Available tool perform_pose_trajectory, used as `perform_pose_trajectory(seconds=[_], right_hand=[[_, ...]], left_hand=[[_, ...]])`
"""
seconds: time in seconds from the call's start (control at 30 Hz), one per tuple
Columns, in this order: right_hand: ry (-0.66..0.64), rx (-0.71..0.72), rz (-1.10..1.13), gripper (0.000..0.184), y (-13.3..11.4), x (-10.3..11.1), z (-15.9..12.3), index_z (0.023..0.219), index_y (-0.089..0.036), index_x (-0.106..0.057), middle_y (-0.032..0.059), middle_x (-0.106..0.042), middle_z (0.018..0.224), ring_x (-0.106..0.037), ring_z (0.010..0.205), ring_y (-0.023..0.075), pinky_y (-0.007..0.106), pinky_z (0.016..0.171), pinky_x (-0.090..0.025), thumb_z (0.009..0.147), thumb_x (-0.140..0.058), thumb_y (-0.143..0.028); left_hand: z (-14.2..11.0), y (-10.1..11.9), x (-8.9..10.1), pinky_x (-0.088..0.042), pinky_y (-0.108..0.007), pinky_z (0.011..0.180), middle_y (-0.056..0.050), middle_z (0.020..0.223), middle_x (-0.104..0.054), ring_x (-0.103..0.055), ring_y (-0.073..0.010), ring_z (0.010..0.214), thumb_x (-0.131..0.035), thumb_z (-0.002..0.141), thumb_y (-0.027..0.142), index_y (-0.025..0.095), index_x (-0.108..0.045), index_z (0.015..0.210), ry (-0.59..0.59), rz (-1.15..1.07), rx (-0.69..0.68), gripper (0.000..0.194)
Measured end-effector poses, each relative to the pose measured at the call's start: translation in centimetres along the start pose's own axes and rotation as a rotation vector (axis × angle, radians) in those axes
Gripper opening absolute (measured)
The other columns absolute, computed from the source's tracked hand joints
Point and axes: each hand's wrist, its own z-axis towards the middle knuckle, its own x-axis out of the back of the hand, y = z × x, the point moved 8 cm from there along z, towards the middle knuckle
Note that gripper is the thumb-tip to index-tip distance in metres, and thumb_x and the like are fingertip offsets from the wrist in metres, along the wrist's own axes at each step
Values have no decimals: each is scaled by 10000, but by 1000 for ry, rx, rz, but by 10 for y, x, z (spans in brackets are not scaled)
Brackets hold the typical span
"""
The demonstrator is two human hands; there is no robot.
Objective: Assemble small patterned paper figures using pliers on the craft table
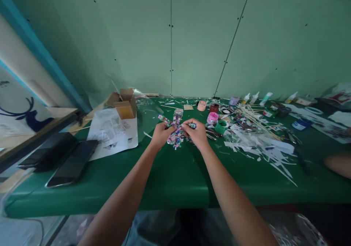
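Observation:
Both of my hands hold a multicoloured patterned paper craft piece point(176, 130) with several strips sticking out like a star, just above the green table point(175, 176). My left hand point(160, 133) pinches its left side. My right hand point(196, 132) grips its right side. The middle of the piece shows between the two hands.
Paint pots point(212, 118), a green tape roll point(221, 125), wooden sticks point(253, 118), glue bottles point(253, 97) and white paper scraps point(263, 147) crowd the right. A cardboard box point(124, 105) and printed sheet point(113, 132) lie left, beside two phones point(72, 163). Another person's arm point(338, 164) rests at far right.

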Motion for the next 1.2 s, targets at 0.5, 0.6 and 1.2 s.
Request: perform_pose_trajectory(seconds=[0.5,0.6,1.2], right_hand=[[-12,159,-139,148,-11,-1,-1,750,-196,-632,37,-664,776,-613,711,181,281,639,-472,757,-588,-338],[-27,157,-131,153,-9,-2,0,752,-200,-632,34,-659,756,-609,690,181,275,606,-470,755,-594,-348],[-8,373,-163,107,-22,-2,-6,777,-212,-588,26,-597,818,-578,751,159,275,673,-469,807,-570,-313]], left_hand=[[0,4,6,-229,-229,430,38,464,-460,-392,-85,432,-710,632,337,163,-546,563,69,25,-46,249],[1,2,6,-244,-234,432,28,462,-481,-432,-103,448,-731,610,324,164,-570,570,67,-40,-39,230],[-1,11,4,-281,-216,487,44,547,-468,-405,-80,500,-687,679,418,160,-539,642,66,-103,-57,299]])
